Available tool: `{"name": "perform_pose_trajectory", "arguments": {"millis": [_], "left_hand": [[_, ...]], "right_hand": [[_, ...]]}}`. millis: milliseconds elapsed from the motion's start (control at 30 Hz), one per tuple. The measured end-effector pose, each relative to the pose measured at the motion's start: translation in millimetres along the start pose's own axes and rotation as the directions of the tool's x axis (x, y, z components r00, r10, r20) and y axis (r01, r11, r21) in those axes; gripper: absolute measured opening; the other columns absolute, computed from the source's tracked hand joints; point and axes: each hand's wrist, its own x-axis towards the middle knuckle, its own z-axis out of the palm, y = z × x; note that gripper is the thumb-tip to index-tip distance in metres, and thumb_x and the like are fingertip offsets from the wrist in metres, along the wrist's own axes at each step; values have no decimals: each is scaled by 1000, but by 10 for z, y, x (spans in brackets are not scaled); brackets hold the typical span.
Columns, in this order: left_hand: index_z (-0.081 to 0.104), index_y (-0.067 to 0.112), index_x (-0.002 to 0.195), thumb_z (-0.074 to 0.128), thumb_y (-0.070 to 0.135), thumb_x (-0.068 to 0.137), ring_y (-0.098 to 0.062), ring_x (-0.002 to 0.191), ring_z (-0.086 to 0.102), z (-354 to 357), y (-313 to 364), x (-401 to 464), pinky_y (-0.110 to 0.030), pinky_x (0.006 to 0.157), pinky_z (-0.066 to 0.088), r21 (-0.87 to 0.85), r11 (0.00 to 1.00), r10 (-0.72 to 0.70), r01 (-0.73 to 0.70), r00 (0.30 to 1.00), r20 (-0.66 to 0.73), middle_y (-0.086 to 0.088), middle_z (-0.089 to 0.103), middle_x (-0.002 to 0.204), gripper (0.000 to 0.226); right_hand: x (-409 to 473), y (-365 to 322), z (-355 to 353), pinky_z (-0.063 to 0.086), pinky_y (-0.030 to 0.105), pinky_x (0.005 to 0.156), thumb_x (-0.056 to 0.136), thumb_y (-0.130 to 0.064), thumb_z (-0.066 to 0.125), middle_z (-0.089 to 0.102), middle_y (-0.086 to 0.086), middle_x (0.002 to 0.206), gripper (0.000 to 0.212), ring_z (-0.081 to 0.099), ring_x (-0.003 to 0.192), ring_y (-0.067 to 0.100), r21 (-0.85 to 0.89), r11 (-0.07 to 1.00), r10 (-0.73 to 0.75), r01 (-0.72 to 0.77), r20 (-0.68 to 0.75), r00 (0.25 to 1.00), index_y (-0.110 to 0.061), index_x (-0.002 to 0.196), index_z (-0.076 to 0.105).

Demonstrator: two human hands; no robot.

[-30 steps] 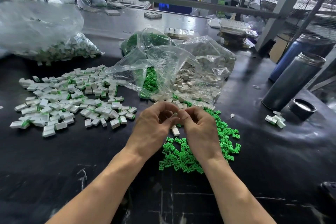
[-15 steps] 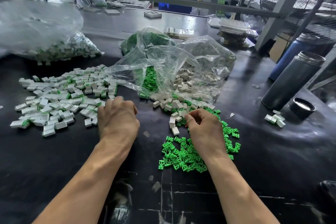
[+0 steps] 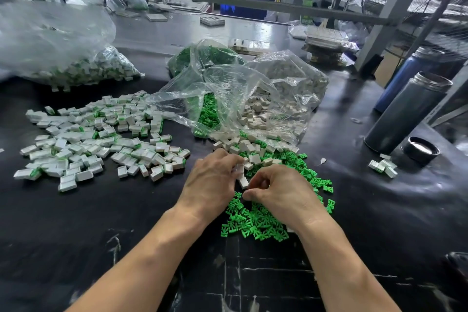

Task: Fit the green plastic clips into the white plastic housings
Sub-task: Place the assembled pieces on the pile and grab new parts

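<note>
Both hands meet over the dark tabletop (image 3: pixel 76 235), close together. The left hand (image 3: pixel 211 183) curls its fingers at a white housing (image 3: pixel 243 182); whether it grips it I cannot tell. The right hand (image 3: pixel 283 194) is curled with thumb and forefinger pinched, over the green clips (image 3: pixel 255 225). More housings (image 3: pixel 249 147) spill from a clear bag (image 3: pixel 253 94) just behind.
</note>
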Motion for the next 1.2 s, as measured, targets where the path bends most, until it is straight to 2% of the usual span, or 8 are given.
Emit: {"name": "perform_pose_trajectory", "arguments": {"millis": [200,333,400,533,667,900,1100,1200], "left_hand": [[68,30,109,69,26,95,-14,103,62,-12,-9,-2,-35,101,44,-60,998,-35,34,999,-26,11,65,111,14],[64,34,105,75,23,91,7,78,61,-18,-27,-24,-7,72,46,-191,980,-73,58,995,-72,20,65,88,21],[61,35,102,76,18,90,13,75,60,-20,-22,-14,-3,62,43,-328,941,-117,86,990,-77,17,65,85,25],[63,30,101,77,8,88,1,70,64,-43,-10,12,-16,62,51,-575,813,-182,98,979,-91,7,69,82,28],[66,25,108,76,3,88,-19,82,69,-64,12,6,-32,74,57,-695,715,-180,76,981,-77,-4,72,88,31],[73,13,105,79,-2,82,-18,71,70,-72,32,10,-28,67,57,-886,459,-199,71,980,-24,-24,72,90,28],[68,7,94,80,-2,79,-21,66,76,-65,51,32,-29,57,61,-936,341,-235,92,972,11,-11,78,79,20],[69,7,93,79,0,80,-27,71,77,-53,47,29,-38,63,63,-936,337,-214,98,977,26,-14,78,83,18]], "right_hand": [[-1,-35,45,47,27,73,80,-44,85,60,-20,81,17,56,79,-3,-40,997,-66,66,-3,998,-36,77,71],[9,-3,68,53,30,74,81,-40,84,67,-17,79,18,60,76,-1,19,997,-68,69,-27,997,-34,76,68],[20,18,66,52,29,69,84,-34,82,71,-16,74,13,63,70,0,171,983,-61,68,-50,997,-30,80,70],[34,21,46,55,23,67,90,-20,80,74,-11,80,11,69,74,2,529,843,-22,103,-157,987,-29,90,74],[38,-9,37,47,11,57,88,-14,81,75,-11,72,9,64,61,-2,675,719,27,166,-266,964,-23,88,78],[29,-57,74,49,21,51,89,-10,79,76,4,75,6,66,61,11,790,588,57,173,-254,966,-15,91,76],[34,-78,108,48,20,47,90,-7,77,73,7,74,4,65,58,11,866,456,56,203,-256,965,-9,93,75],[40,-78,108,47,20,46,90,-6,77,76,8,78,5,66,59,10,873,438,59,216,-267,962,-10,91,74]]}}
